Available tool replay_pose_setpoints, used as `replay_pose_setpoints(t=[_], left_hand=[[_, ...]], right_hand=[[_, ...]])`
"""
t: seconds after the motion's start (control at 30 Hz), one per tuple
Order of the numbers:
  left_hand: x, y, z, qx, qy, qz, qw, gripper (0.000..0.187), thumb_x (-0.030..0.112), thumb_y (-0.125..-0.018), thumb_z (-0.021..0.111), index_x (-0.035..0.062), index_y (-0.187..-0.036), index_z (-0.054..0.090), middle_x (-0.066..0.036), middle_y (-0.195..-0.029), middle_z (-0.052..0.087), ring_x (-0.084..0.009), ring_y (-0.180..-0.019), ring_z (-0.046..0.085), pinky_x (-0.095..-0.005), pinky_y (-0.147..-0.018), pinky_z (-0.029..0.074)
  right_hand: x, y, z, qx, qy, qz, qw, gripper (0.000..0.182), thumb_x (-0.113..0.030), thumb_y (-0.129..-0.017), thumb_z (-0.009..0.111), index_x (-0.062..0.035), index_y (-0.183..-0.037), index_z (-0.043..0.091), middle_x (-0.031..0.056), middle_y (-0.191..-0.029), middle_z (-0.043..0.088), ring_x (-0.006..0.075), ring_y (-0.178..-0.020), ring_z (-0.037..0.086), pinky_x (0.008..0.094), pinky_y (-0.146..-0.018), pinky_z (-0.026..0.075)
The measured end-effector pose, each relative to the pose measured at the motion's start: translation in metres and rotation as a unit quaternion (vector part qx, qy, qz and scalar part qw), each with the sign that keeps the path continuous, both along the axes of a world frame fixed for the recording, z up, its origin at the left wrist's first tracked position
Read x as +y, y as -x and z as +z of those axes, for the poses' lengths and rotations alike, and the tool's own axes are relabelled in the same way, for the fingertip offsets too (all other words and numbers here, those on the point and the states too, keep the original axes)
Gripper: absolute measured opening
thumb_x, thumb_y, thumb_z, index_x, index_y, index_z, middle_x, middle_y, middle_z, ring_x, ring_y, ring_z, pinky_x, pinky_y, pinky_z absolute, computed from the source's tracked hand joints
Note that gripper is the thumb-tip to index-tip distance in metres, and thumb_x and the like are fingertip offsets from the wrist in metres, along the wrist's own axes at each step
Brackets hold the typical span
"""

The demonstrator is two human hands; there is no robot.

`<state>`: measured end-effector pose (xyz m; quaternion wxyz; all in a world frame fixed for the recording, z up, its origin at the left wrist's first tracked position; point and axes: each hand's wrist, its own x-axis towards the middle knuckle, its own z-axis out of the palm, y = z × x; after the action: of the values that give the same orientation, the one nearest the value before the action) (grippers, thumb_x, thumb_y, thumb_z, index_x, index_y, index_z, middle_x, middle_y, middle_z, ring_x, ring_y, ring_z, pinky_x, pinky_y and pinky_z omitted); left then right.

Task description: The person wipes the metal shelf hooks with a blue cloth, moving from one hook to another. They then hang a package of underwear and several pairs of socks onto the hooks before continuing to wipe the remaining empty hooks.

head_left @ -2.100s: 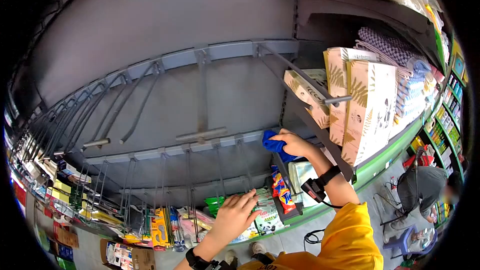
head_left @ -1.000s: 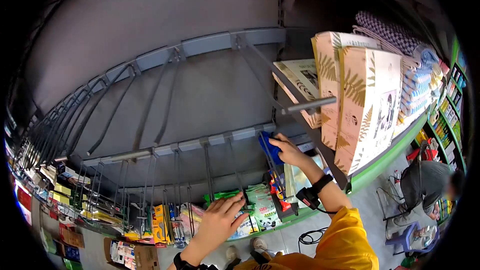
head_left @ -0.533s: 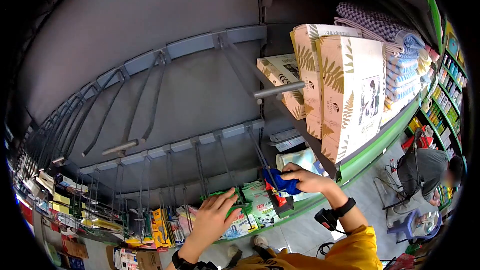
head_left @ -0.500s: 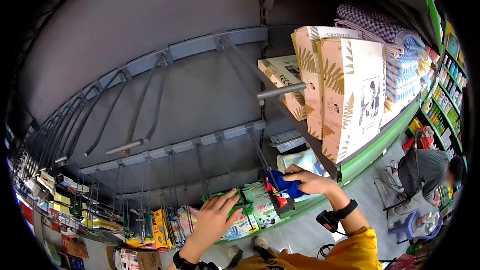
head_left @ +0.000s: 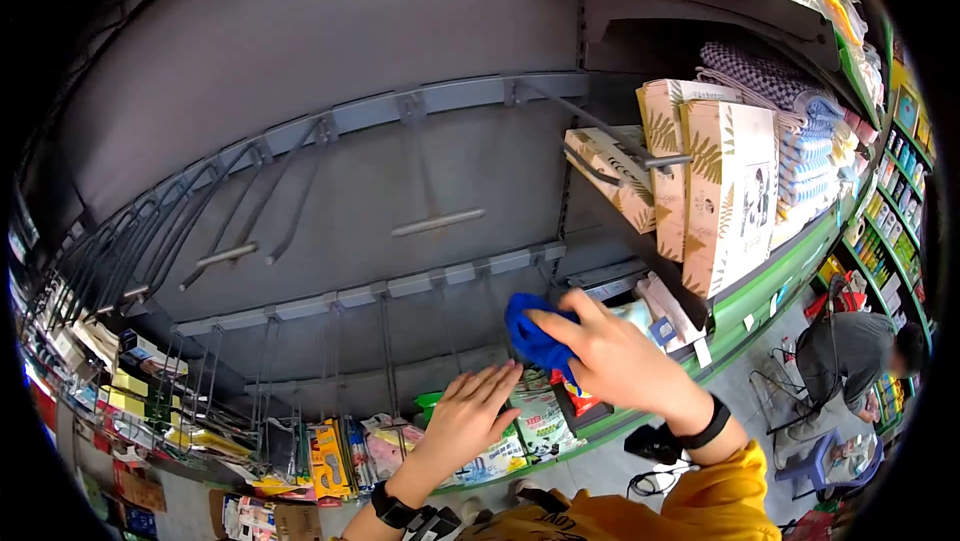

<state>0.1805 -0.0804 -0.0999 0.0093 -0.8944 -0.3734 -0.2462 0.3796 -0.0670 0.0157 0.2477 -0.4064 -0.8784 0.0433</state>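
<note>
A bunched blue cloth (head_left: 532,333) is gripped in my right hand (head_left: 620,359), in front of the lower hook rail (head_left: 400,289). Its fingers curl over the cloth's right side, so part of it is hidden. My left hand (head_left: 468,409) is flat with fingers extended, to the lower left of the cloth, and holds nothing. Beneath the hands, green-and-white packets (head_left: 545,421) stand on the bottom shelf. A red-and-yellow packet (head_left: 575,396) shows partly below my right hand.
Metal display hooks (head_left: 228,254) stick out from the dark back panel on the left. Patterned boxes (head_left: 728,191) and folded towels (head_left: 805,166) fill the shelf at right. A seated person (head_left: 850,366) is in the aisle near a blue-purple stool (head_left: 815,466).
My right hand has lifted the blue cloth up and to the left, away from the lower shelf. My left hand has shifted slightly right, and the view has turned a little.
</note>
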Motion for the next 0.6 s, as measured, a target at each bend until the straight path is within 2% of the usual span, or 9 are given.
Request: replay_pose_setpoints(t=[0.1, 0.17, 0.23, 0.3, 0.37, 0.4, 0.47, 0.57, 0.6], left_hand=[[-0.004, 0.023, -0.003, -0.016, -0.017, 0.033, 0.999, 0.053, 0.034, -0.083, 0.061, -0.003, -0.12, 0.051, -0.016, -0.12, 0.055, -0.0265, -0.111, 0.054, -0.0397, -0.095, 0.041], [-0.006, 0.035, -0.012, -0.021, -0.02, 0.043, 0.999, 0.053, 0.035, -0.082, 0.061, -0.0036, -0.117, 0.053, -0.016, -0.118, 0.056, -0.0267, -0.11, 0.054, -0.0396, -0.095, 0.041], [-0.009, 0.043, -0.014, -0.031, -0.022, 0.05, 0.998, 0.05, 0.034, -0.081, 0.063, -0.005, -0.111, 0.057, -0.017, -0.113, 0.059, -0.0267, -0.108, 0.056, -0.0393, -0.092, 0.044], [-0.013, 0.04, -0.022, -0.03, -0.02, 0.066, 0.997, 0.049, 0.033, -0.081, 0.064, -0.005, -0.11, 0.057, -0.017, -0.112, 0.06, -0.0264, -0.107, 0.056, -0.0386, -0.091, 0.045], [-0.008, 0.04, -0.024, -0.034, -0.051, 0.065, 0.996, 0.043, 0.031, -0.079, 0.066, -0.0032, -0.106, 0.061, -0.014, -0.107, 0.062, -0.0246, -0.1, 0.058, -0.0348, -0.085, 0.047], [-0.006, 0.041, -0.021, -0.036, -0.059, 0.07, 0.995, 0.043, 0.031, -0.079, 0.066, -0.0032, -0.106, 0.061, -0.014, -0.107, 0.062, -0.0246, -0.1, 0.058, -0.0348, -0.085, 0.047], [-0.002, 0.043, -0.017, -0.037, -0.054, 0.057, 0.996, 0.038, 0.03, -0.078, 0.066, -0.0009, -0.101, 0.063, -0.012, -0.104, 0.063, -0.0227, -0.095, 0.059, -0.0322, -0.08, 0.048], [0.001, 0.042, -0.017, -0.039, -0.054, 0.068, 0.995, 0.035, 0.03, -0.077, 0.066, 0.0007, -0.096, 0.065, -0.01, -0.102, 0.063, -0.0217, -0.093, 0.059, -0.032, -0.078, 0.048], [-0.002, 0.043, -0.016, -0.037, -0.04, 0.067, 0.996, 0.035, 0.03, -0.077, 0.066, 0.0008, -0.097, 0.064, -0.009, -0.102, 0.063, -0.0217, -0.093, 0.059, -0.0324, -0.078, 0.048]], right_hand=[[0.03, 0.036, 0.008, -0.022, -0.001, 0.009, 1.0, 0.05, 0.003, -0.07, 0.052, -0.0047, -0.12, 0.049, 0.0191, -0.099, 0.047, 0.0376, -0.087, 0.055, 0.0415, -0.073, 0.046], [0.058, 0.062, 0.003, -0.121, 0.037, 0.009, 0.992, 0.053, 0.003, -0.071, 0.051, -0.0047, -0.123, 0.047, 0.0215, -0.102, 0.048, 0.0389, -0.089, 0.055, 0.0427, -0.077, 0.046], [0.09, 0.086, -0.015, -0.16, 0.033, 0.011, 0.987, 0.051, 0.002, -0.073, 0.051, -0.0057, -0.123, 0.047, 0.022, -0.106, 0.048, 0.0389, -0.093, 0.055, 0.0434, -0.079, 0.047], [0.125, 0.103, -0.029, -0.2, 0.018, 0.013, 0.979, 0.049, 0.001, -0.076, 0.051, -0.0066, -0.124, 0.047, 0.0224, -0.11, 0.047, 0.039, -0.097, 0.054, 0.044, -0.081, 0.048], [0.15, 0.116, -0.044, -0.226, 0.071, 0.004, 0.972, 0.052, -0.001, -0.079, 0.051, -0.0131, -0.129, 0.045, 0.0215, -0.119, 0.043, 0.0374, -0.105, 0.05, 0.0425, -0.085, 0.047], [0.162, 0.12, -0.052, -0.235, 0.099, -0.003, 0.967, 0.052, -0.003, -0.081, 0.05, -0.0213, -0.13, 0.045, 0.0198, -0.125, 0.039, 0.0377, -0.112, 0.046, 0.0426, -0.09, 0.045], [0.189, 0.117, -0.08, -0.278, 0.116, -0.003, 0.954, 0.051, -0.004, -0.082, 0.047, -0.0248, -0.129, 0.047, 0.0195, -0.128, 0.036, 0.038, -0.115, 0.044, 0.0443, -0.092, 0.043], [0.197, 0.113, -0.072, -0.342, 0.178, -0.028, 0.922, 0.051, -0.003, -0.081, 0.046, -0.025, -0.127, 0.049, 0.0196, -0.131, 0.034, 0.0364, -0.119, 0.041, 0.0446, -0.095, 0.041], [0.196, 0.111, -0.069, -0.348, 0.19, -0.041, 0.917, 0.046, -0.005, -0.08, 0.045, -0.0219, -0.123, 0.052, 0.0206, -0.133, 0.034, 0.0368, -0.116, 0.045, 0.0451, -0.095, 0.04]])
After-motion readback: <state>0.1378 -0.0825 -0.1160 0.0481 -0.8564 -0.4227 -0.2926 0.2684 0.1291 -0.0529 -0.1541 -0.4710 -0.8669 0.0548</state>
